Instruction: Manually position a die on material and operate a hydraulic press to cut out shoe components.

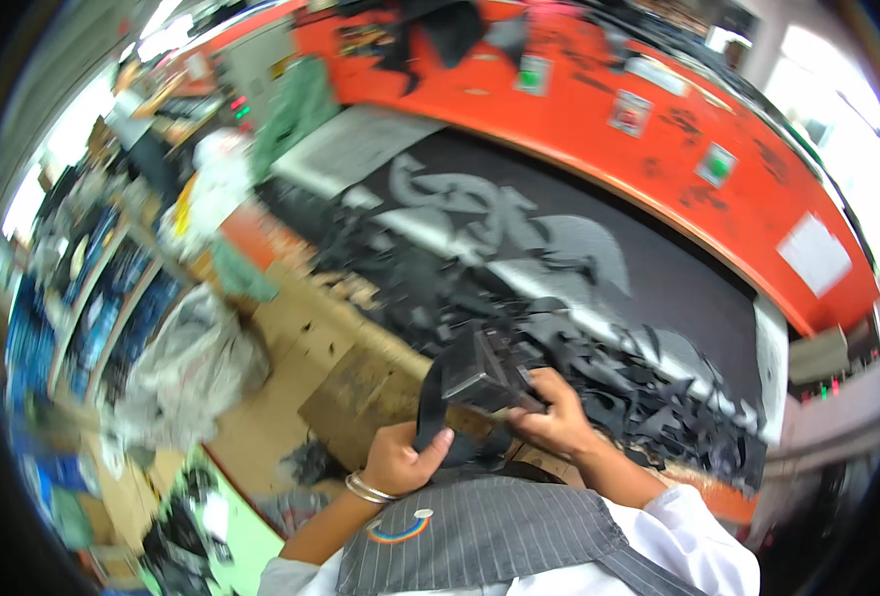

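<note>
Black cutting bed [688, 288] beneath an orange machine beam [599, 109], littered with dark offcuts [599, 348], probably leather.

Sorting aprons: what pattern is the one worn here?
Grey with thin pale pinstripes; the apron shows best in the head view.

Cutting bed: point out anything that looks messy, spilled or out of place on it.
The black cutting bed is strewn with loose black offcuts, heaped thickest along its near edge by the right hand. Some scraps have dropped to the floor near the left hand. Both hands hold a dark block-shaped tool. The picture is blurred, so finer damage cannot be judged.
</note>
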Tool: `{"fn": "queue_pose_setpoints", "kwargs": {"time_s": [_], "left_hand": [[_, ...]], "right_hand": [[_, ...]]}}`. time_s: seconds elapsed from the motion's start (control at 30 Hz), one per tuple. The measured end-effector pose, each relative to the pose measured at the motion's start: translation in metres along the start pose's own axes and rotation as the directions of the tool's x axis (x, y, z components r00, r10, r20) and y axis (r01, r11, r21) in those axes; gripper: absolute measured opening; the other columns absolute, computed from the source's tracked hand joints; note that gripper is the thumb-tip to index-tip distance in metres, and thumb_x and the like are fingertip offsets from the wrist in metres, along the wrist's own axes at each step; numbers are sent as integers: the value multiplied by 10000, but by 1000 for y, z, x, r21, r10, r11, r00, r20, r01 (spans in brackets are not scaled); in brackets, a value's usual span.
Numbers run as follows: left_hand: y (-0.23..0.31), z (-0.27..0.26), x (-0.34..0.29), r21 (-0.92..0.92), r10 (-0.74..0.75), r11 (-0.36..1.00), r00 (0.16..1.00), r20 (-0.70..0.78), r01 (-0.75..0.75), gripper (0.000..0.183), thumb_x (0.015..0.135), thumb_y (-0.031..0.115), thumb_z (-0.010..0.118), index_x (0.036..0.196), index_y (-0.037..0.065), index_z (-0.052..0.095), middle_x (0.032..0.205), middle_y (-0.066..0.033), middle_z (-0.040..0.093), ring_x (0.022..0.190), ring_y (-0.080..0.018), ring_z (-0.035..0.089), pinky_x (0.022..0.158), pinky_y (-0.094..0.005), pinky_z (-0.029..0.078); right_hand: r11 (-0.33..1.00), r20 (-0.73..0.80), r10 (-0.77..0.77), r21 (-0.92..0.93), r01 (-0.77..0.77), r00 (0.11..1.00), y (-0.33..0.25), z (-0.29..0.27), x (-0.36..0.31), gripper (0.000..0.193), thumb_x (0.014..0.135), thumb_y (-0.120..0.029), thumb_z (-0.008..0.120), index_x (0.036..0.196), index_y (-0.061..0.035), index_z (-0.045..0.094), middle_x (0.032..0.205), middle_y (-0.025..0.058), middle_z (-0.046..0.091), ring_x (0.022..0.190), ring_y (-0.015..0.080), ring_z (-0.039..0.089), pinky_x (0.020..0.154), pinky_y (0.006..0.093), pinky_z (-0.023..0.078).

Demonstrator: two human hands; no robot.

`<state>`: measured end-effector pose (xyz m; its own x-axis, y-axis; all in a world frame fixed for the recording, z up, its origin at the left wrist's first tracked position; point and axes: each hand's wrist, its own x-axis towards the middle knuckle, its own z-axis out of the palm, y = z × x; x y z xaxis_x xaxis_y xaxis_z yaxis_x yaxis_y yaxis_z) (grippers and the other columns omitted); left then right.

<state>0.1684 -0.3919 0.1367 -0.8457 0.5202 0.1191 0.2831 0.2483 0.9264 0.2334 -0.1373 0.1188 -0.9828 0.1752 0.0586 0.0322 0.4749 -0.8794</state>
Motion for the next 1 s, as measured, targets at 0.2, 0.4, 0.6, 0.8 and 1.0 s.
{"fn": "queue_pose_setpoints", "kwargs": {"time_s": [0.2,0.4,0.6,0.8,1.0], "left_hand": [[-75,-110,-192,164,-261,905,815,-517,394,162,745,143,597,742,-17,624,625,-214,566,577,-326,592,538,-390,443],[-207,-102,-453,316,-554,485,566,-610,815,221,609,110,684,828,87,676,736,-118,666,673,-307,638,652,-414,517],[-204,-145,-598,-797,-755,564,-527,-390,-218,234,851,277,642,958,70,622,679,-55,594,592,-147,583,520,-311,479],[-239,-101,-598,-925,-911,366,-244,-333,-103,202,906,190,563,1083,96,579,876,-43,623,778,-184,655,552,-266,478],[-246,-26,-452,-913,-985,143,143,-95,382,389,895,336,623,1190,92,549,1033,-66,652,861,-216,647,708,-355,500]], "right_hand": [[949,-332,227,-136,-285,916,43,-47,-56,390,713,-191,705,994,60,604,878,128,611,717,216,572,698,346,468],[465,-132,122,-868,-174,984,60,-78,-96,556,777,-295,693,1149,88,539,1130,310,577,1069,473,532,948,475,415],[472,137,133,-879,59,982,59,-138,-85,282,891,-37,449,1148,-8,562,1229,240,540,1166,402,501,981,435,402],[289,513,-113,-802,522,851,78,-158,-71,236,644,60,557,856,-10,634,1255,223,513,1198,419,466,986,465,396],[105,614,-172,-766,634,771,27,-138,-63,121,620,-28,601,739,-15,617,1175,168,565,1168,399,487,992,503,394]]}}
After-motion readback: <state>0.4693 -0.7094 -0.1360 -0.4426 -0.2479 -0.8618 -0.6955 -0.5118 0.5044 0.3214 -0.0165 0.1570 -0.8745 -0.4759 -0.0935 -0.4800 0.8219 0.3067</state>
